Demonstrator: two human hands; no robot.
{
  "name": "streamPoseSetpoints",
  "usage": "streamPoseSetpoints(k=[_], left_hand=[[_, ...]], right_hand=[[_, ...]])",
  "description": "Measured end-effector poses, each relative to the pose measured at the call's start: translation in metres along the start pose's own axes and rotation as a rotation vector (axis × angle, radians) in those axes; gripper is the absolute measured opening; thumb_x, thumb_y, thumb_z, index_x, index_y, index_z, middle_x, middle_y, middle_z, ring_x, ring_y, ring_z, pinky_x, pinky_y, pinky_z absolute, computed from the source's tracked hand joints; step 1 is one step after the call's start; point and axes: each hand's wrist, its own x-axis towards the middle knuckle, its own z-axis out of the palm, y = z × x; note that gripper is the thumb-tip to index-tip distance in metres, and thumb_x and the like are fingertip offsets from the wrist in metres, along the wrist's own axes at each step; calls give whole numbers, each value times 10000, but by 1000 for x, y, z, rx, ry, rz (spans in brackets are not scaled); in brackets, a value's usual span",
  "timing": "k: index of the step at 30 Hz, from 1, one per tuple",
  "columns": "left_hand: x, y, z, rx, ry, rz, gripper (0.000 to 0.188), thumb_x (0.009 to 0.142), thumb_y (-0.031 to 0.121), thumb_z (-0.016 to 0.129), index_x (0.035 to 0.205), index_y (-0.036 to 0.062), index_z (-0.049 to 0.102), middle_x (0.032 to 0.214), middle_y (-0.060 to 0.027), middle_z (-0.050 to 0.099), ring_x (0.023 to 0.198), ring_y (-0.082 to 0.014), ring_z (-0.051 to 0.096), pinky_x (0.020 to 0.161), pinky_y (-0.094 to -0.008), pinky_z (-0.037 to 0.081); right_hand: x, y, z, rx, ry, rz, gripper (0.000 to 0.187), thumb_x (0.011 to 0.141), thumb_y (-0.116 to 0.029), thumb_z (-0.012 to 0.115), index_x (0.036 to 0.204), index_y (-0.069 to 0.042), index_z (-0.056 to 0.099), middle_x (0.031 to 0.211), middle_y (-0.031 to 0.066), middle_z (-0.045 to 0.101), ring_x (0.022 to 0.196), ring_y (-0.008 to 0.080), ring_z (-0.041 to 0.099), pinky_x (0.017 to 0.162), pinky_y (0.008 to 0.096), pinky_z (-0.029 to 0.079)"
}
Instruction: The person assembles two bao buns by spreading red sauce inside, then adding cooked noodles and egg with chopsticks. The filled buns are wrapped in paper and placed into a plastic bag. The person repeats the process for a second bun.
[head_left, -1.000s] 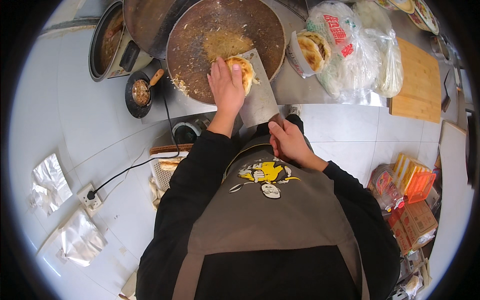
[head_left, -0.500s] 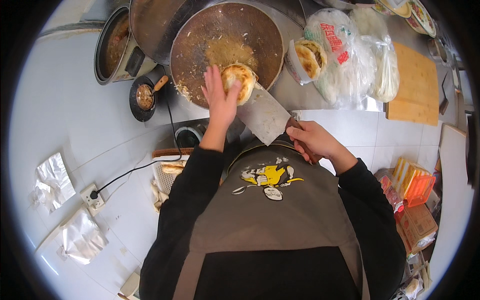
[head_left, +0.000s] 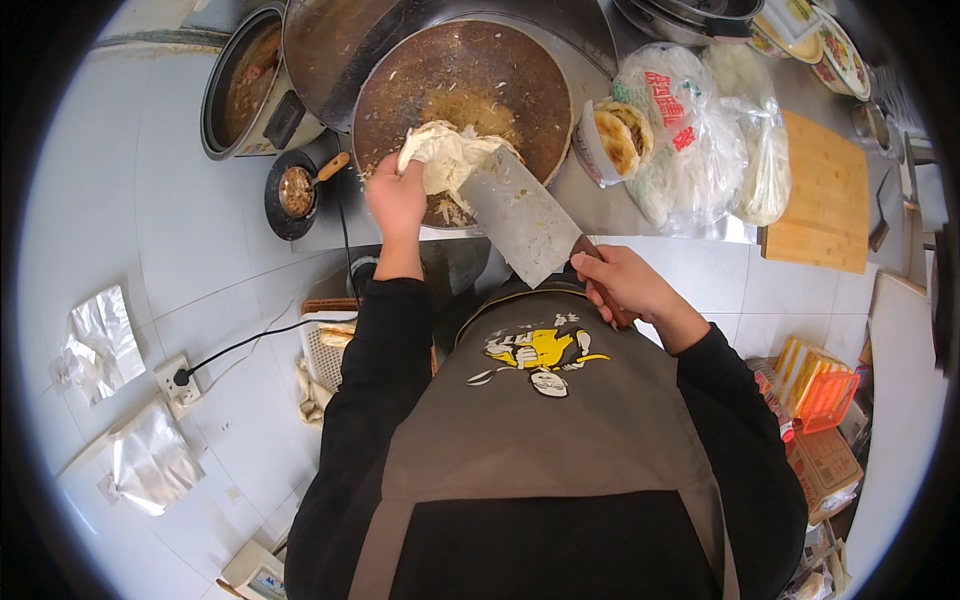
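Note:
My left hand (head_left: 396, 208) is closed on the left edge of a round flatbread (head_left: 445, 158), which is split open with its pale, ragged inside facing up. The bread is over the near part of a round brown chopping board (head_left: 440, 65) strewn with white crumbs and shreds. My right hand (head_left: 637, 285) is wrapped round the wooden handle of a cleaver (head_left: 525, 222). Its broad blade, smeared with bits, slants up to the left, and its far end meets the bread's right side. Whether the blade is inside the bread or only against it, I cannot tell.
Right of the board stands a filled flatbread (head_left: 618, 145) in a paper bag, beside clear plastic bags (head_left: 690, 140) and a wooden cutting board (head_left: 820, 195). At left are a pot of dark stew (head_left: 250, 85) and a small black pan (head_left: 290, 215). A black cord (head_left: 265, 332) runs to a wall socket.
The flatbread was whole, browned side up under my spread left hand; now it lies opened, pale inside showing. My left hand has shifted left and closed on its edge. The cleaver has barely moved.

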Motion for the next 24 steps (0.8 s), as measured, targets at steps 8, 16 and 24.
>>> streamPoseSetpoints(k=[8, 16, 24], left_hand=[[-42, 24, 20, 256, -302, 446, 698, 776, 264, 791, 1413, 110, 551, 1438, -172, 561, 1355, -325, 514, 1184, -626, 250], [-57, 20, -9, 217, -380, 531, 714, 788, 293, 806, 1416, 68, 553, 1545, -201, 431, 1413, -393, 424, 1194, -580, 259], [-57, 5, -64, -155, -139, 440, 235, 876, 151, 743, 1058, 16, 682, 1128, -170, 677, 977, -347, 660, 815, -392, 539]], right_hand=[[-32, -56, -10, -704, 581, -472, 280, 1000, -276, 621, 995, 4, 618, 707, 198, 648, 596, 375, 651, 569, 438, 534], [118, -118, 6, -1181, 911, -728, 378, 1012, -389, 574, 996, -13, 541, 786, 236, 701, 736, 443, 691, 658, 530, 554], [76, -214, 29, -1147, 831, -976, 447, 973, -386, 646, 1218, -14, 608, 920, 184, 713, 851, 386, 701, 752, 491, 555]])
